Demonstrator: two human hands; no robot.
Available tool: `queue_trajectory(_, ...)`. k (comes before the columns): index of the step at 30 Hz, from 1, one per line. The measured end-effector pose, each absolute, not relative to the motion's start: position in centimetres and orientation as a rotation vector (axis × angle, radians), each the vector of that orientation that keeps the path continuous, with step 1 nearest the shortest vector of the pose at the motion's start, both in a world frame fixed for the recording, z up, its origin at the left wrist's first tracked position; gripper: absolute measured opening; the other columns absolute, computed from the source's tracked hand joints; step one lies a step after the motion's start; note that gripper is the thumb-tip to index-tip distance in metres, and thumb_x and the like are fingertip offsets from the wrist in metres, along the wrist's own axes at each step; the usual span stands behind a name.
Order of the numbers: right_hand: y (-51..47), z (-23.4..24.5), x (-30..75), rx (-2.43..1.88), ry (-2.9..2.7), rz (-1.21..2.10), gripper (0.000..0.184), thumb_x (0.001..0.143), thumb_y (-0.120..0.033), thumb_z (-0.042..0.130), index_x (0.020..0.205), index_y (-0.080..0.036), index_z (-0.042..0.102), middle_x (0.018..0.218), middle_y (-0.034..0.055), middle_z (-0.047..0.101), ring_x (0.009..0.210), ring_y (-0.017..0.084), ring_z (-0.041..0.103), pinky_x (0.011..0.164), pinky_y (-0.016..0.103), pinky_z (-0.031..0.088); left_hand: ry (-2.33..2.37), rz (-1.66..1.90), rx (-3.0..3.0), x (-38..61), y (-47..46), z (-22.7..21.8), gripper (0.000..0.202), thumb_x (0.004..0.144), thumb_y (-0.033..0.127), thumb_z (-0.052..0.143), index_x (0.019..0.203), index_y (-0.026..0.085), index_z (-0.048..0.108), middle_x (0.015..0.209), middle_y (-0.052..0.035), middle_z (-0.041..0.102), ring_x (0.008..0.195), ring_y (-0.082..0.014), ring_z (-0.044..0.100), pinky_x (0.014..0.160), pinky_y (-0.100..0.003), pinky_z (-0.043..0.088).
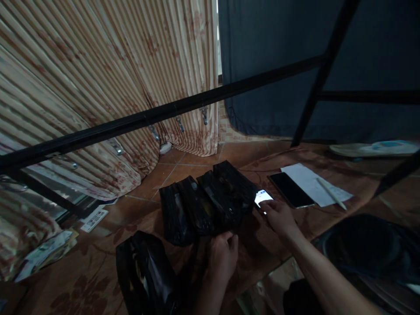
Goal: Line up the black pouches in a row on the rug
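Observation:
A row of several black zip pouches (206,201) stands on a brown patterned cloth (82,284) on the floor. My left hand (222,257) is curled at the near edge of the row, fingers touching the closest pouch. My right hand (278,216) rests palm down with its fingertips on a lit phone (262,197) lying beside the pouches. Another black pouch (144,273) lies apart at the near left.
A dark phone (291,189), a white sheet of paper (310,183) and a white pen (331,193) lie to the right. A black metal frame (164,113) crosses overhead. Striped curtains (98,87) hang at the left and a dark curtain (278,52) behind. Loose papers (49,251) sit at the far left.

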State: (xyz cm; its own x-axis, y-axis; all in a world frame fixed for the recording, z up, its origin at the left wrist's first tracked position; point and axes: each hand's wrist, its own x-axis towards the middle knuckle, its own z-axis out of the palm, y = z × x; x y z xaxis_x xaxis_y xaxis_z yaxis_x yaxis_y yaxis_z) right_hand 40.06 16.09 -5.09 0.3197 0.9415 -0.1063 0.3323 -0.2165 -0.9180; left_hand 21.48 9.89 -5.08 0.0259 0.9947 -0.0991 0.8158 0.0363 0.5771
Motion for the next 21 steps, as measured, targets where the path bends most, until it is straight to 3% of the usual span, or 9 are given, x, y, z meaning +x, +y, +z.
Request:
queue_trajectory(3, 16.5, -6.1, 40.4, -1.863, -1.454, 0.795, 0.026, 0.078, -0.021, 0.051, 0.096, -0.013, 0.067, 0.087, 0.0133, 0.071, 0.070, 0.021, 0.065, 0.057, 0.027, 0.043, 1.648, 0.546, 1.782, 21.8, 9.9, -5.5, 0.036, 0.087, 0.031, 0.048, 0.120, 0.023, 0.061, 0.105, -0.0048, 0.070, 0.095, -0.0167, 0.064, 0.083, -0.026, 0.047)
queue_trajectory(6, 16.9, -6.3, 39.9, -1.861, -1.531, 0.827, 0.033, 0.073, -0.013, 0.052, 0.102, -0.013, 0.066, 0.094, 0.0130, 0.071, 0.080, 0.022, 0.066, 0.062, 0.026, 0.042, 1.619, 0.539, 1.762, 22.2, 9.8, -5.6, 0.050, 0.085, 0.030, 0.051, 0.135, 0.021, 0.049, 0.116, -0.0069, 0.066, 0.102, -0.0178, 0.062, 0.090, -0.028, 0.046)
queue_trajectory(13, 17.1, -5.4, 39.6, -1.843, -1.623, 0.933, 0.013, 0.076, -0.020, 0.055, 0.075, -0.014, 0.067, 0.073, 0.0118, 0.070, 0.069, 0.023, 0.066, 0.058, 0.028, 0.038, 1.608, 0.511, 1.740, 23.1, 9.6, -6.2, 0.072, 0.084, 0.032, 0.054, 0.148, 0.018, 0.024, 0.133, -0.0111, 0.054, 0.119, -0.0201, 0.053, 0.103, -0.030, 0.038)
queue_trajectory(18, 17.2, -5.4, 40.0, -1.786, -1.543, 1.039, 0.019, 0.081, -0.031, 0.055, 0.082, -0.015, 0.065, 0.066, 0.0061, 0.069, 0.056, 0.017, 0.063, 0.053, 0.025, 0.039, 1.597, 0.523, 1.716, 23.1, 10.2, -6.2, 0.069, 0.084, 0.030, 0.052, 0.147, 0.015, 0.027, 0.126, -0.0124, 0.059, 0.114, -0.0204, 0.055, 0.102, -0.032, 0.038)
queue_trajectory(21, 17.3, -5.6, 40.2, -1.755, -1.489, 1.067, 0.015, 0.078, -0.030, 0.058, 0.071, -0.016, 0.063, 0.061, 0.0050, 0.067, 0.053, 0.016, 0.061, 0.051, 0.024, 0.038, 1.575, 0.529, 1.701, 23.1, 10.4, -6.2, 0.064, 0.085, 0.030, 0.050, 0.145, 0.016, 0.031, 0.122, -0.0120, 0.061, 0.110, -0.0199, 0.058, 0.098, -0.030, 0.042)
